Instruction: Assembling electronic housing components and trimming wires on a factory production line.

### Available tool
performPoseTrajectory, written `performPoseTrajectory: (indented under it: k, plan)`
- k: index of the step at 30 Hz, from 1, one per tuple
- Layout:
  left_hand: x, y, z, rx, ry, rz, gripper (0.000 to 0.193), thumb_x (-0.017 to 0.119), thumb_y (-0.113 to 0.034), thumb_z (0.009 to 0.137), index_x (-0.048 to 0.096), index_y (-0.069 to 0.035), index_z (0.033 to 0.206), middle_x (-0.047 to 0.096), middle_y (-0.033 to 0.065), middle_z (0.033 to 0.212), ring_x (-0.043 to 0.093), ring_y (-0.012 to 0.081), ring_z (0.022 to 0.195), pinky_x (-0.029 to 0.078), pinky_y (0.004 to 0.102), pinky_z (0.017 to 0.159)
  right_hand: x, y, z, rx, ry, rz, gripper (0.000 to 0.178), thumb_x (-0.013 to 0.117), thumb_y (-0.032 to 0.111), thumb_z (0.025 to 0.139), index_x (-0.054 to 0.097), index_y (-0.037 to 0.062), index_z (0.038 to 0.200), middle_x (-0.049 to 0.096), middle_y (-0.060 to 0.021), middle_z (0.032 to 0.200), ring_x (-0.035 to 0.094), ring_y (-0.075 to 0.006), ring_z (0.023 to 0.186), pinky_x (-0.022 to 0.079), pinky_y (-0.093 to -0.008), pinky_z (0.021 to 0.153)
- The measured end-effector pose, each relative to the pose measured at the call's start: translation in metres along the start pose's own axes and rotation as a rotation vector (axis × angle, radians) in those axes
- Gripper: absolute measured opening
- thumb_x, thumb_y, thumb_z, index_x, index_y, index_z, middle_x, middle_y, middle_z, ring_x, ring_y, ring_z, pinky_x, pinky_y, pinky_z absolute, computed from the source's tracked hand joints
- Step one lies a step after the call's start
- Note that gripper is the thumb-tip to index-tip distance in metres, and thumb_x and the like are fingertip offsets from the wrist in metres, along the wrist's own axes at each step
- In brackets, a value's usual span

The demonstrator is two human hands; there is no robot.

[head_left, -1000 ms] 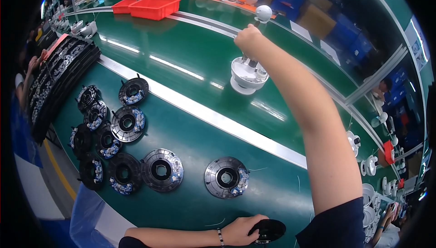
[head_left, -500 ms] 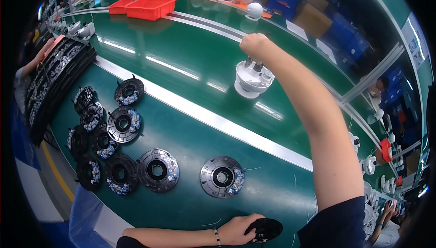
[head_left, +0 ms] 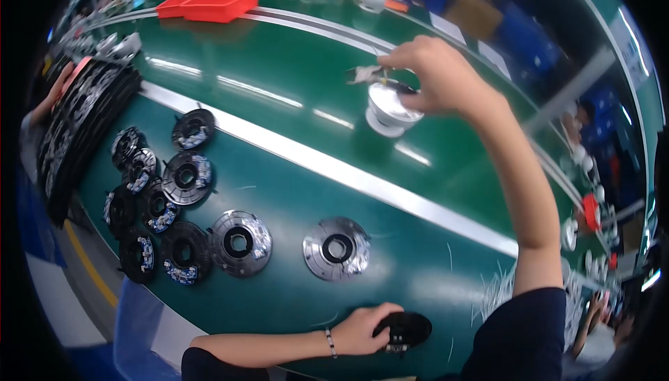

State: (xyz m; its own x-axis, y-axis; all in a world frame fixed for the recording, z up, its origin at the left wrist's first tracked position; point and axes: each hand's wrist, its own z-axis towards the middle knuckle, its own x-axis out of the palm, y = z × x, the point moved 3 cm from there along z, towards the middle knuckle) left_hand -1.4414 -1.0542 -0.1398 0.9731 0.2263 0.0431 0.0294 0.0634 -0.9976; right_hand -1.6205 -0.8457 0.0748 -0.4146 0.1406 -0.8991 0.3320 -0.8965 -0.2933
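Note:
My left hand (head_left: pixel 359 331), a beaded bracelet on its wrist, is closed round the edge of a black disc-shaped part (head_left: pixel 411 328) at the near edge of the table. My right hand (head_left: pixel 439 74) reaches far out over a white bowl-shaped housing (head_left: pixel 392 108) on the green surface. Its fingers are bent around something blurred; a small grey-white piece with a dark end (head_left: pixel 366 74) sticks out left of the fingertips. I cannot make out what it is. A black ring-shaped part with a circuit board (head_left: pixel 322 255) lies nearest my left hand.
Several similar ring parts (head_left: pixel 187 177) lie at the left. A metal strip (head_left: pixel 334 172) crosses the table. Thin white strands (head_left: pixel 498 294) are heaped near my right sleeve. Red bins (head_left: pixel 221 4) stand at the back; stacked black trays (head_left: pixel 87 126) and another person's hand are far left.
My right hand has shifted right and turned, and the grey-white piece now shows beside its fingers. The left hand still holds the black disc. The whole view has shifted slightly.

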Motion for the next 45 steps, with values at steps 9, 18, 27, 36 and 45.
performPoseTrajectory:
  k: [9, 18, 27, 36, 45]
  plan:
    - [-0.026, 0.004, 0.008, -0.092, -0.351, -0.448, 0.044, 0.058, -0.001, 0.072, 0.042, 0.005, 0.113, 0.053, 0.0118, 0.106, 0.052, 0.0202, 0.098, 0.041, 0.0318, 0.087, 0.031, 0.163, -0.287, 0.803, 0.074, 0.336, 0.045, 0.063, 0.018, 0.057, 0.056, 0.0046, 0.1, 0.057, -0.0101, 0.094, 0.052, -0.027, 0.079, 0.042, -0.0379, 0.073]
    - [0.021, -0.012, 0.087, -0.208, -0.222, -0.601, 0.029, 0.044, -0.018, 0.088, 0.045, -0.002, 0.112, 0.053, 0.0077, 0.107, 0.054, 0.0166, 0.096, 0.046, 0.0304, 0.079, -0.005, 0.222, -0.343, 0.945, -0.171, 0.233, 0.052, 0.065, 0.033, 0.066, 0.053, -0.0005, 0.103, 0.052, -0.0153, 0.105, 0.047, -0.0291, 0.098, 0.037, -0.0421, 0.084]
    - [0.042, 0.002, 0.104, -0.195, -0.236, -0.6, 0.027, 0.044, -0.015, 0.088, 0.046, -0.001, 0.111, 0.056, 0.0104, 0.104, 0.057, 0.0184, 0.091, 0.049, 0.0308, 0.074, -0.125, 0.066, -0.527, 1.912, 0.096, -0.504, 0.053, 0.062, 0.055, 0.065, 0.064, 0.0027, 0.063, 0.059, -0.014, 0.06, 0.061, -0.0286, 0.061, 0.049, -0.0372, 0.053]
    - [0.023, 0.003, 0.098, -0.198, -0.222, -0.605, 0.023, 0.045, -0.015, 0.088, 0.048, -0.002, 0.107, 0.056, 0.0094, 0.104, 0.057, 0.0169, 0.09, 0.049, 0.0295, 0.073, -0.116, 0.047, -0.547, 1.895, 0.356, -0.475, 0.03, 0.062, 0.028, 0.064, 0.065, 0.0018, 0.079, 0.062, -0.0184, 0.082, 0.061, -0.0318, 0.078, 0.049, -0.0401, 0.069]
    - [-0.016, 0.009, 0.083, -0.179, -0.238, -0.64, 0.03, 0.045, -0.014, 0.088, 0.046, -0.001, 0.115, 0.055, 0.0092, 0.109, 0.052, 0.0181, 0.1, 0.041, 0.0326, 0.087, -0.115, 0.015, -0.525, 1.672, 0.552, -0.743, 0.016, 0.052, 0.017, 0.072, 0.062, 0.0042, 0.07, 0.062, -0.016, 0.073, 0.062, -0.0303, 0.068, 0.05, -0.0386, 0.058]
